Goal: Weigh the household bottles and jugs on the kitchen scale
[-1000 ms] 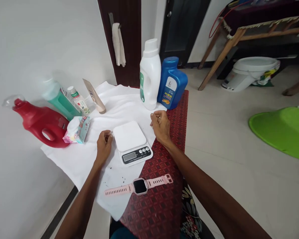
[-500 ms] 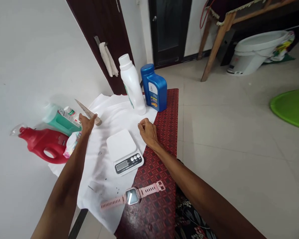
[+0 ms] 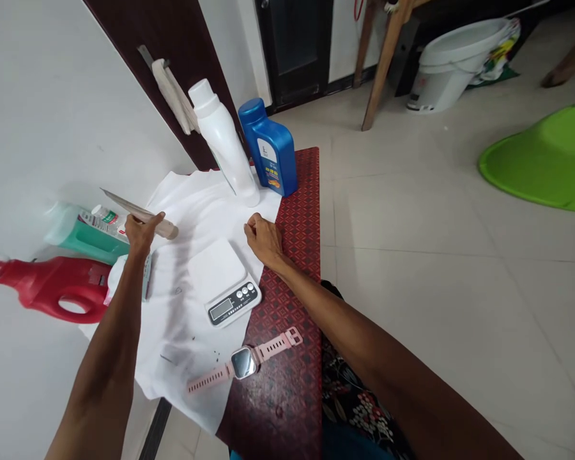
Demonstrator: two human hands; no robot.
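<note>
My left hand (image 3: 140, 235) is closed around a beige squeeze tube (image 3: 168, 229), whose flat end points up and left and whose rounded end faces right. The hand is above the white cloth, close to a small white bottle (image 3: 106, 216) and a green bottle (image 3: 89, 235). Loosely curled, my right hand (image 3: 264, 239) rests by the cloth's edge and seems to hold nothing, though its palm is hidden. Between the hands lies a white digital scale (image 3: 218, 271) with a bare platform. A pink-strapped smartwatch (image 3: 244, 363) lies in front of the scale.
At the table's far end stand a white bottle (image 3: 227, 150) and a blue bottle (image 3: 271, 150). A red jug (image 3: 52, 284) lies along the wall at left. White cloth (image 3: 167, 306) covers part of the red patterned table (image 3: 299, 211). Beyond are a white bucket (image 3: 436, 80) and a green chair (image 3: 541, 160).
The view has shifted, so the table and bottles sit further left. The tube in my left hand lies slightly flatter. My right hand stays curled in about the same place beside the scale.
</note>
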